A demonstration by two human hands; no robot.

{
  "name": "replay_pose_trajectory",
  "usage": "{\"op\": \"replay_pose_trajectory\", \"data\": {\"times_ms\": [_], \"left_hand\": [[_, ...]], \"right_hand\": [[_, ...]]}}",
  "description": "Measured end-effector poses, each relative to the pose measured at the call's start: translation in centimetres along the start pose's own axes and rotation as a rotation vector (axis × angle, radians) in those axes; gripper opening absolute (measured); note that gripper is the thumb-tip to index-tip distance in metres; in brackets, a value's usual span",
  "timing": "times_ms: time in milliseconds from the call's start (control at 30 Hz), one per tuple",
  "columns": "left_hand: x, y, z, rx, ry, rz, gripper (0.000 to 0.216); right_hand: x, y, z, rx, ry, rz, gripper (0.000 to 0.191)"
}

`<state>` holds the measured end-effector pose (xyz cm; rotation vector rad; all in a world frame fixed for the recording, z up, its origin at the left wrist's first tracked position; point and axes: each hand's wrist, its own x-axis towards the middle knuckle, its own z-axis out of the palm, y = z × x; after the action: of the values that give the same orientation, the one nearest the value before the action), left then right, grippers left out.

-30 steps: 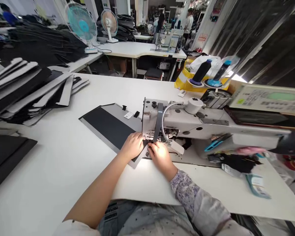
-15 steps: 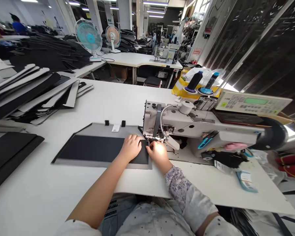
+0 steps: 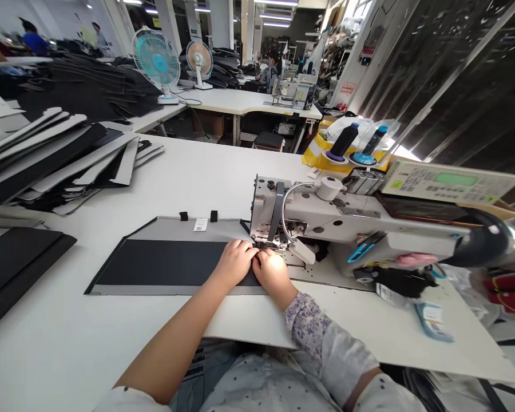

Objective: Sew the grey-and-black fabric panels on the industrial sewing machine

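Note:
A grey fabric panel with a wide black band (image 3: 171,262) lies flat on the white table, its right end under the head of a sewing machine (image 3: 268,206). Dark binding edges its slanted left side; two small black tabs and a white label (image 3: 200,225) are along its far edge. My left hand (image 3: 237,262) rests on the black band near the right end, fingers bent and drawn together at the edge. Against it, my right hand (image 3: 274,274) pinches the panel's right edge just below the presser foot. Both sets of fingertips are partly hidden.
Piled grey and black panels (image 3: 60,154) stand at the left, with a folded black piece (image 3: 21,269) nearer me. Thread cones (image 3: 345,140) and a control panel (image 3: 452,180) sit behind the machine. A blue-edged packet (image 3: 433,321) lies at the right.
The panel has shifted slightly left. My left hand has moved a little right, bringing its fingers up against my right hand at the panel's edge.

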<state>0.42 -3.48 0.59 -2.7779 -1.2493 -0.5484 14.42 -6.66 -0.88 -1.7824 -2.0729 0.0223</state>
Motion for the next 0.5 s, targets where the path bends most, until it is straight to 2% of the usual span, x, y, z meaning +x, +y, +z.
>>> {"op": "replay_pose_trajectory", "data": {"times_ms": [100,133,233,267,367,500], "left_hand": [[0.1,0.0,0.1,-0.028,-0.022,0.04,0.026],[0.1,0.0,0.2,-0.031,-0.026,0.03,0.029],[0.3,-0.1,0.4,-0.04,-0.026,-0.003,0.038],[0.3,-0.2,0.4,-0.045,-0.028,-0.005,0.039],[0.6,-0.4,0.7,-0.053,-0.018,-0.031,0.035],[1.3,-0.9,1.1,-0.005,0.079,-0.167,0.026]], "right_hand": [[-1.4,0.8,-1.0,0.096,-0.005,-0.064,0.025],[-2.2,1.4,-1.5,0.119,-0.013,-0.093,0.031],[-4.6,3.0,-2.4,0.072,-0.061,-0.167,0.076],[-5.1,3.3,-2.5,0.037,-0.087,-0.192,0.085],[-5.3,3.1,-2.1,-0.012,-0.149,-0.243,0.093],[-3.9,1.6,-1.3,0.003,-0.175,-0.231,0.095]]}}
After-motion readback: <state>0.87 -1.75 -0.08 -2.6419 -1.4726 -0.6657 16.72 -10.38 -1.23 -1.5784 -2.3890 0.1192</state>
